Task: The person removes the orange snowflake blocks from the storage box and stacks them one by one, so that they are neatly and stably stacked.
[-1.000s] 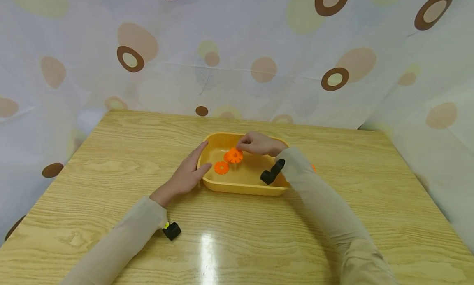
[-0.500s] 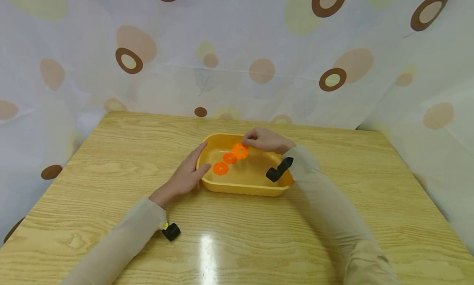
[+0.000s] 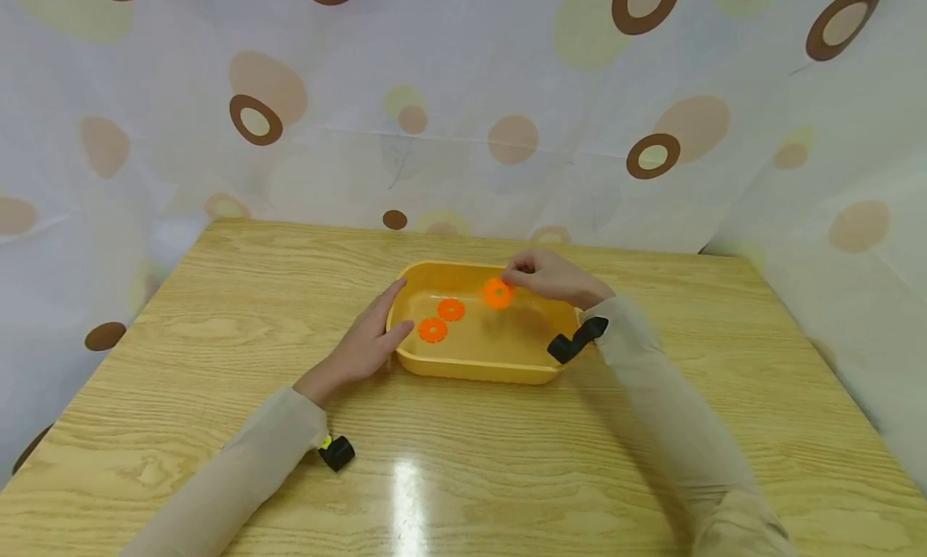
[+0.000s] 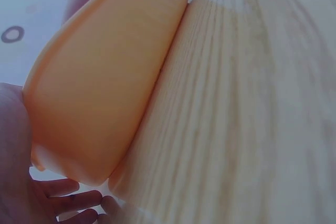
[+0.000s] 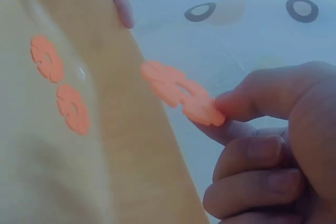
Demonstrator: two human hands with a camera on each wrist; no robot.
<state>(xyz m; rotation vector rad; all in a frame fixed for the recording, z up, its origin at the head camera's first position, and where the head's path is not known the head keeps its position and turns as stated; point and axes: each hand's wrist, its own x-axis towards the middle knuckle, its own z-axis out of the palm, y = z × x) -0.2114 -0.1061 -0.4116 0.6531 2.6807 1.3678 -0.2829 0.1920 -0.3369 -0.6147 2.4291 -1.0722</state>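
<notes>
My right hand (image 3: 554, 275) pinches an orange snowflake building disc (image 3: 497, 293) between thumb and index finger, the other fingers curled in. The disc has a notched, flower-like edge and a centre hole. It hangs above the yellow plastic tray (image 3: 478, 368), near its far wall. Two similar discs, one disc (image 3: 451, 309) behind the other disc (image 3: 433, 329), lie flat on the tray's floor at the left. My left hand (image 3: 362, 340) rests against the tray's left end with straight fingers, the thumb over the rim. In the left wrist view its fingers (image 4: 76, 201) show beside the outer wall.
The tray stands on a wood-grain table (image 3: 449, 444). A patterned cloth (image 3: 463, 98) with brown and beige rounds hangs behind the table. Each sleeve cuff carries a black wrist camera, the left camera (image 3: 337, 453) close to the tabletop.
My right hand has moved right with the pinched disc, from near the two lying discs toward the tray's far middle. Both lying discs now show fully. The left hand has stayed put.
</notes>
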